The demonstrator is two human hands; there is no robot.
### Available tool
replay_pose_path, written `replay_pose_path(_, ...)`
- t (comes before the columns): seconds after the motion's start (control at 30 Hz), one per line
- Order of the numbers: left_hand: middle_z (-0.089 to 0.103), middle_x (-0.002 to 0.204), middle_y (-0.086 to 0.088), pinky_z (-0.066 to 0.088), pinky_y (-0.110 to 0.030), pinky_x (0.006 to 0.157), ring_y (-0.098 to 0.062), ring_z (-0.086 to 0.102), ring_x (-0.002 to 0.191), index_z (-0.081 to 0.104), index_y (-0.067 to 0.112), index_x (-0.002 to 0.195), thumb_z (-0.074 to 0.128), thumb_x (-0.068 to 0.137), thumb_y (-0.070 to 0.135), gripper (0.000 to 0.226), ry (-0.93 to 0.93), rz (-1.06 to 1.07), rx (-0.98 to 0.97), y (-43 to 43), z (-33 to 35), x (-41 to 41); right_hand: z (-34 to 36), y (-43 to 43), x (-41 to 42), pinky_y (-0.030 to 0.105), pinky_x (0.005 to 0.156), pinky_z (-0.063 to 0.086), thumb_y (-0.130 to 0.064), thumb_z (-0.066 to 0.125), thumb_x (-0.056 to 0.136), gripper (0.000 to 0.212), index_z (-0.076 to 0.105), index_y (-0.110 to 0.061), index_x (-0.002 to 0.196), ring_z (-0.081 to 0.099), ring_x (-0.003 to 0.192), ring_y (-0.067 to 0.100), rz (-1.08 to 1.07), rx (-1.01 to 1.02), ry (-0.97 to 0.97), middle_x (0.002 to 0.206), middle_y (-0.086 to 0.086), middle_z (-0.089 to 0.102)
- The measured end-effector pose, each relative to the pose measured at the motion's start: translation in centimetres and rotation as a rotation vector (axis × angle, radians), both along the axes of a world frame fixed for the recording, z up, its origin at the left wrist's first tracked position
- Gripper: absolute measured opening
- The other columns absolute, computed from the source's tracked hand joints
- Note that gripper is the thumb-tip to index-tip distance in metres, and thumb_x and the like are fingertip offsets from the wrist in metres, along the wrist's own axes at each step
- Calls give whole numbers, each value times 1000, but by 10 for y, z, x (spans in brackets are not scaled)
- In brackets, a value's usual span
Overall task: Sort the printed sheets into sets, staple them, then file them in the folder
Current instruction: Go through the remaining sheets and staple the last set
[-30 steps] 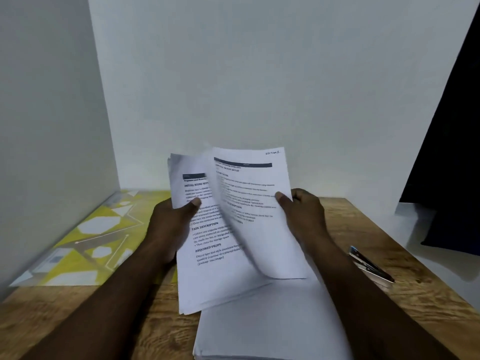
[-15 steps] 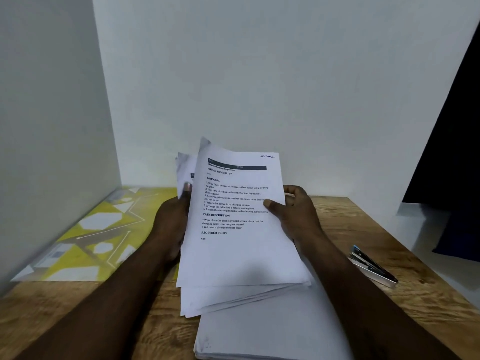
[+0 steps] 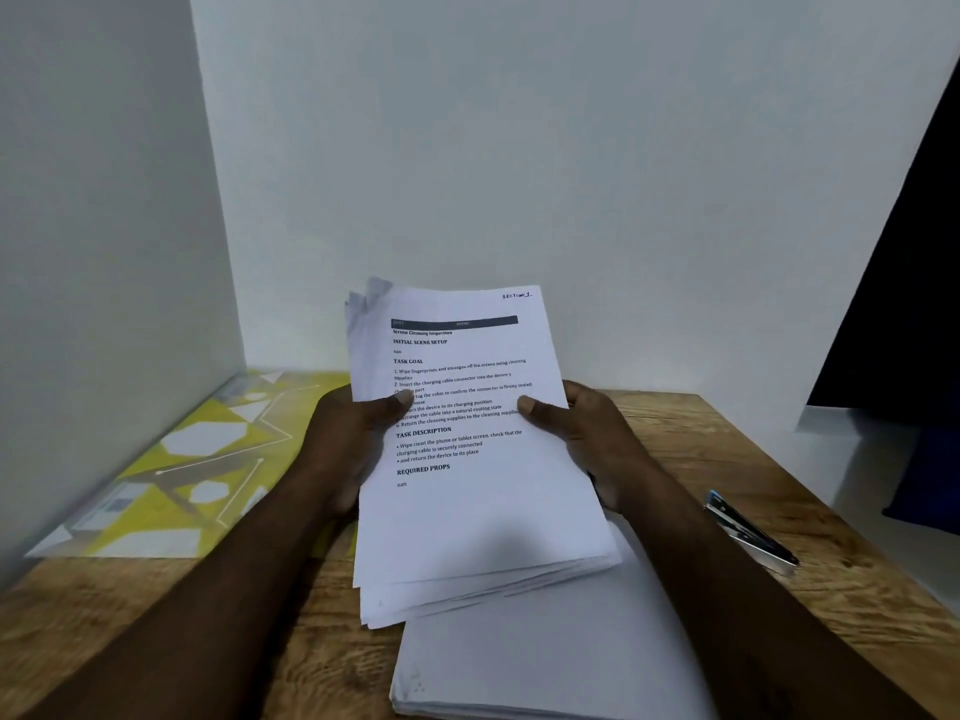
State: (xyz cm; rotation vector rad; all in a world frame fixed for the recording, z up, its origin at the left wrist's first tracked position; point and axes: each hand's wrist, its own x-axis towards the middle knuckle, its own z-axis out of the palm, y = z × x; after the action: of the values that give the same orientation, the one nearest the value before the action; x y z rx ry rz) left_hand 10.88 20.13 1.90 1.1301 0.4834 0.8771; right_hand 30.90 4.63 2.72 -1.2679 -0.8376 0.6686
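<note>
**A:** Where is the sheaf of white printed sheets (image 3: 483, 517)?

**B:** In the middle of the frame, held up above the brown wood-grain table (image 3: 727, 449), with its printed face tilted toward the camera. The top page has black text, a dark bar across its head and a handwritten note in its upper right corner.

**A:** And the grip?

**B:** Both hands clasp it at about mid-height. The left hand (image 3: 343, 444) holds the left edge, its thumb (image 3: 402, 400) pressed over the text and its fingers hidden behind the paper. The right hand (image 3: 592, 439) holds the right edge the same way, thumb (image 3: 530, 407) on the front. Most of the sheaf hangs below the two thumbs, and its lower edges fan out unevenly. A few corners stick out at the upper left.

**A:** What lies under it?

**B:** A flat stack of plain white paper (image 3: 550, 662) at the lower middle of the frame, on the table. The sheaf's bottom edge overlaps it in the picture, but I cannot tell whether they touch.

**A:** The folder?

**B:** A yellow folder with white geometric shapes (image 3: 197, 459) lies flat at the left of the frame, against the pale wall (image 3: 519, 148), apart from both hands.

**A:** Anything on the right?

**B:** A silver stapler with a blue tip (image 3: 748, 532) rests on the table beside the right forearm, untouched.
</note>
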Motion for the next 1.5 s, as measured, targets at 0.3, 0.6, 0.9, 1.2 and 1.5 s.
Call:
replay_pose_path(0.3, 75, 121, -21, 64, -50, 81, -41, 74, 107, 67, -2, 129, 62, 100, 7, 30, 8, -107, 34, -5, 4, -11, 0, 1, -6, 37, 87, 64, 0, 77, 91, 36, 71, -10, 125, 78, 105, 26, -60, 93, -128, 114, 5, 80)
replay_pose_path(0.6, 79, 113, -14, 61, -47, 93, -35, 75, 108, 71, 1, 119, 71, 98, 12, 24, -13, 108, 258, -22, 41, -25, 40, 1, -30, 33, 85, 62, -8, 83, 89, 32, 75, -16, 118, 78, 100, 18, -161, 152, -235, 108, -2, 82)
replay_pose_path(0.9, 82, 100, 6, 62, -31, 78, -16, 78, 90, 76, 21, 109, 77, 95, 22, 14, 45, 252, 439, -47, 65, -61, 63, -4, -80, 40, 87, 64, -11, 80, 91, 30, 73, -20, 119, 78, 98, 21, -157, 230, -186, 108, -3, 81)
replay_pose_path(1.2, 79, 101, 5, 59, -37, 80, -21, 75, 94, 76, 27, 101, 78, 92, 43, 19, 338, 347, 398, -66, 2, -72, 19, -27, -100, 38, 88, 63, -18, 77, 96, 15, 75, -22, 110, 79, 96, 19, -137, 52, -141, 111, 2, 81)
replay_pose_path(1.5, 79, 98, 11, 61, -38, 77, -13, 75, 89, 77, 30, 101, 82, 85, 50, 25, 299, 352, 428, -83, 29, -85, 52, -38, -112, 40, 88, 64, -25, 83, 90, 25, 75, -24, 114, 78, 96, 19, -131, 67, -150, 106, -6, 81)
